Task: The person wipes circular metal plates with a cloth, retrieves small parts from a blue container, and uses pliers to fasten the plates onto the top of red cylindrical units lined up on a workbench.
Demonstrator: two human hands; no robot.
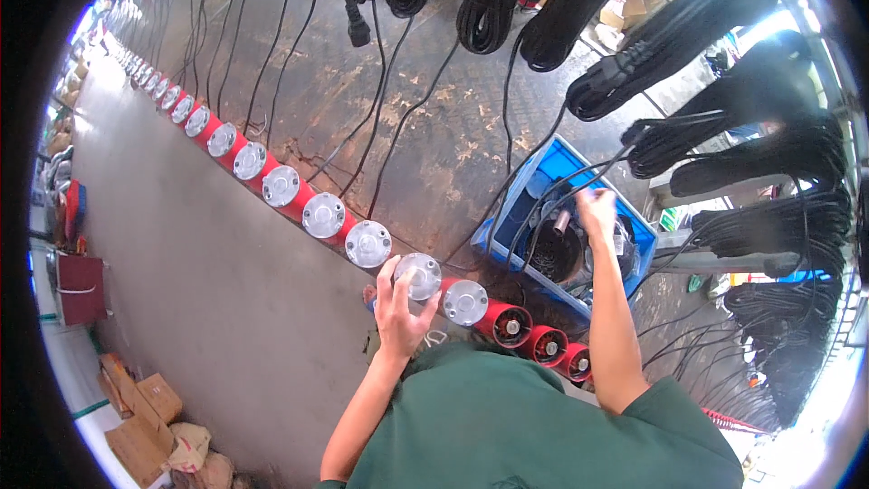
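Note:
My left hand (399, 310) curls its fingers round the rim of a clear round cap (419, 275), which sits on one of the red cylinders in a long row. Another clear cap (465, 302) covers the cylinder just to its right. Beyond that, a few red cylinders (510, 324) stand uncapped, with coppery parts and a pale centre showing inside. Over a blue crate (641, 234) hovers my right hand (596, 212), slightly blurred, its fingers drawn together. Whatever they hold is too small to make out. Below it in the crate is a dark round container of small screws (554, 258).
Capped cylinders (281, 186) run away to the far left along the edge of a worn dark bench (434, 136). Thick bundles of black cable (634, 68) hang overhead and to the right, with leads trailing down to the row. Cardboard boxes (140, 435) lie at lower left.

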